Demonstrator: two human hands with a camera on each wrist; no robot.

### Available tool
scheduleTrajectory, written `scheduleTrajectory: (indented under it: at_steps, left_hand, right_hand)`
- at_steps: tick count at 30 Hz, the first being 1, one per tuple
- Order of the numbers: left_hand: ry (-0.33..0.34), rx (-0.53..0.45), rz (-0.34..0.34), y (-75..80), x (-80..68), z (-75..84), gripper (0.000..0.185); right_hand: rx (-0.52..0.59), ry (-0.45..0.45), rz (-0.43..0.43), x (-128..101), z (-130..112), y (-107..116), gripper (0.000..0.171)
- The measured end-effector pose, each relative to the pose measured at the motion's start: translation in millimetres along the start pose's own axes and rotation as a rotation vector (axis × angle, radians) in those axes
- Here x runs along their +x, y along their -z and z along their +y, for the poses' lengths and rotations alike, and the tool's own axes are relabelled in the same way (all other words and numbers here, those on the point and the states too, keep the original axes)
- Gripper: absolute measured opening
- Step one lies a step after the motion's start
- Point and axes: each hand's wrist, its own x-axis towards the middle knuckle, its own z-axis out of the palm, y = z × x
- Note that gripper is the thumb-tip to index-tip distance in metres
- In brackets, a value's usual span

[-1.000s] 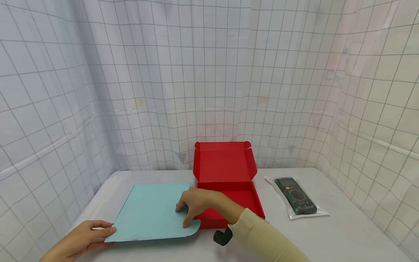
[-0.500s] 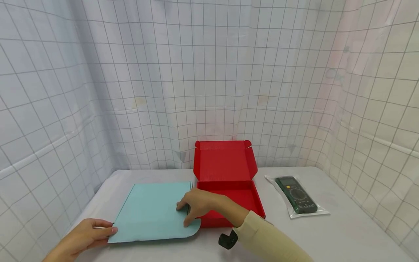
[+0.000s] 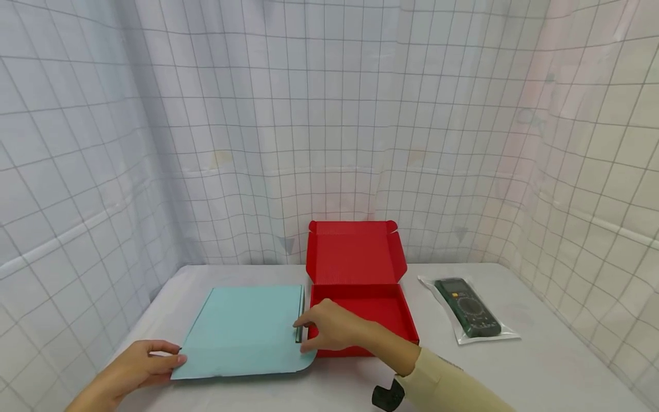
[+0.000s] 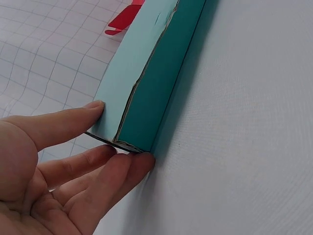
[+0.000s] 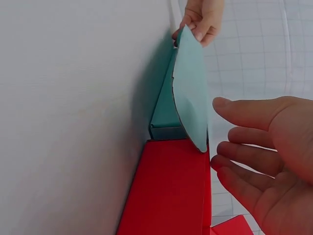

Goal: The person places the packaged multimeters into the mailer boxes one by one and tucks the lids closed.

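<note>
A light blue cardboard box (image 3: 242, 320) lies on the left part of the table, its lid lowered over it. The lid's front flap (image 5: 190, 90) sticks out past the darker teal front wall (image 4: 156, 88). My left hand (image 3: 128, 369) pinches the box's front left corner, thumb on top and fingers at the side and underneath, as the left wrist view shows. My right hand (image 3: 332, 326) hovers by the right front corner, thumb and fingers spread and apart from the flap in the right wrist view. It partly hides the red box (image 3: 360, 252) behind it.
The red box stands with its lid raised, right beside the blue box's right side. A multimeter (image 3: 468, 309) in a clear plastic bag (image 3: 460, 337) lies farther right on the white tabletop (image 3: 546, 366). A white grid-patterned curtain (image 3: 350, 114) encloses the table.
My right hand has moved right, off the top of the blue lid toward its right edge, uncovering a gap along that side. The left hand stays at its corner.
</note>
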Motion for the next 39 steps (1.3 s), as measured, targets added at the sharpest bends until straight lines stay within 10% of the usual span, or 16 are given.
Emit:
scheduleTrajectory:
  at_steps: [16, 23, 28, 39]
  left_hand:
    - [-0.044, 0.288, 0.119, -5.8, -1.4, 12.0, 0.061]
    - [-0.457, 0.573, 0.329, -18.6, -2.7, 12.1, 0.058]
    - [-0.757, 0.707, 0.361, -27.3, 1.6, 8.9, 0.044]
    - [-0.774, 0.686, 0.264, -27.4, 2.6, 10.8, 0.034]
  right_hand:
    - [0.162, -0.016, 0.072, -41.4, 1.8, -6.5, 0.044]
    - [0.284, -0.067, 0.110, -55.9, 1.6, -10.5, 0.042]
    - [0.462, -0.092, 0.063, -63.2, 3.6, -17.6, 0.032]
    - [0.742, -0.407, 0.016, -63.5, -2.5, -45.9, 0.020]
